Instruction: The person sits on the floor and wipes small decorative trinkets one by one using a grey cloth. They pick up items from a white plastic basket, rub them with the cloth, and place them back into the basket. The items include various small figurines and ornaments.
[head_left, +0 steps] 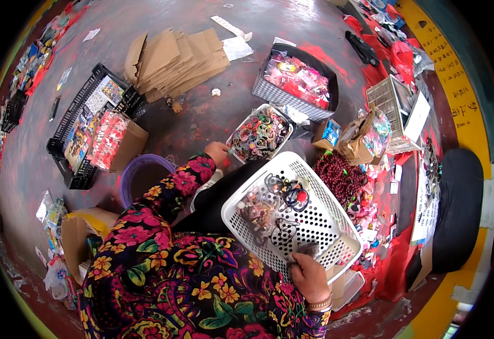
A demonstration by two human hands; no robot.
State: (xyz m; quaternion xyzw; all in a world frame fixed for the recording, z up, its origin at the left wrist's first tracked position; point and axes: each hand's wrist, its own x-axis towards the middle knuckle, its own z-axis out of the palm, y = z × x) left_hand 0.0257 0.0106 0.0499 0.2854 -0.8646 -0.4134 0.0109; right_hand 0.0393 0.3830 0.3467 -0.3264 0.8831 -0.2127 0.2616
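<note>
A large white perforated plastic basket [329, 217] rests tilted by my lap. Inside it lie clear-wrapped trinkets [260, 209] and a tangle of black hair ties [286, 191] with a red bead. At its near rim, my right hand [310, 278] is closed with a small dark grey item [308, 249] at the fingertips; its kind is unclear. My left hand [217, 152] is curled at the left rim of a smaller white basket [287, 142], full of colourful hair ties [259, 134]. The fingers on that rim are partly hidden.
A purple bucket [125, 186] stands left, beside a black crate [60, 138] and a box of red-and-white packets [110, 141]. Flattened cardboard [182, 59] lies ahead. A grey basket [292, 93] holds pink packets. Dark red beads [342, 178] and a cream crate [391, 124] are right.
</note>
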